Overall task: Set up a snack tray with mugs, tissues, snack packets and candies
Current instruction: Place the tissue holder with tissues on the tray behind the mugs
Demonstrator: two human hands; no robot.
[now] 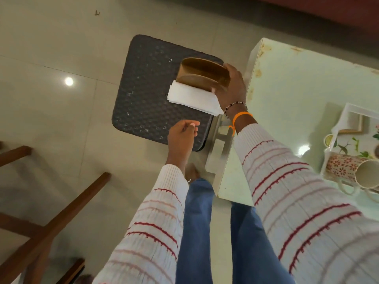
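Over the dark stool (143,95) our right hand (232,85) clamps the stiff wooden holder (202,73) with floppy tissues (192,98), left hand (181,136) loosely curled, empty.

Tray (336,128) on pale table (287,95)

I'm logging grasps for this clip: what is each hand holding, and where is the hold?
Right hand grips the wooden tissue holder at its near end, white tissues pinched beneath it. Left hand holds nothing.
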